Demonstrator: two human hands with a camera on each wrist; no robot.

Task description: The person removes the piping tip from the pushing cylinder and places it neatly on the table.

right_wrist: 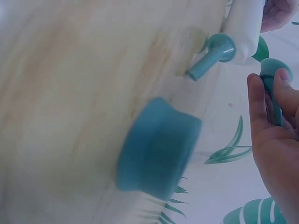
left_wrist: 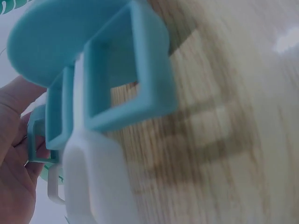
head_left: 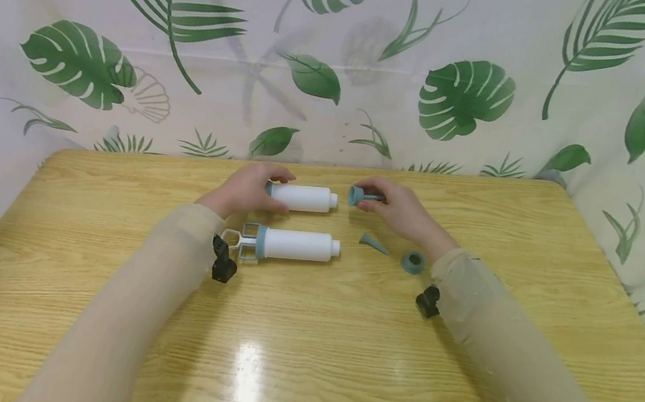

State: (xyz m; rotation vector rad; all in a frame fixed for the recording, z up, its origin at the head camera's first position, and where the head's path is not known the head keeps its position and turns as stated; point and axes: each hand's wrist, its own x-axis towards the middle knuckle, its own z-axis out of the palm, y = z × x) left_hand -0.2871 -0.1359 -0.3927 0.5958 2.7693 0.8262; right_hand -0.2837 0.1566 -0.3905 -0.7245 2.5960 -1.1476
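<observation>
At the table's far side my left hand (head_left: 245,191) grips the teal end of a white syringe-like tube (head_left: 305,198), its narrow tip pointing right. A matching tube (head_left: 300,245) lies parallel in front of it, with a teal finger-grip collar (left_wrist: 154,70) and a white plunger handle (left_wrist: 96,182). My right hand (head_left: 399,209) pinches a teal nozzle (right_wrist: 275,70) by its thin stem; its flared end faces left, apart from the tube's tip. On the table below that hand lie a teal cone-shaped nozzle (head_left: 374,243) and a teal ring-shaped cap (right_wrist: 161,151).
The wooden table (head_left: 302,337) ends at a leaf-patterned cloth (head_left: 353,80) just behind both hands. Black wrist mounts (head_left: 223,268) sit on the cuffs, the left one close to the near tube's handle.
</observation>
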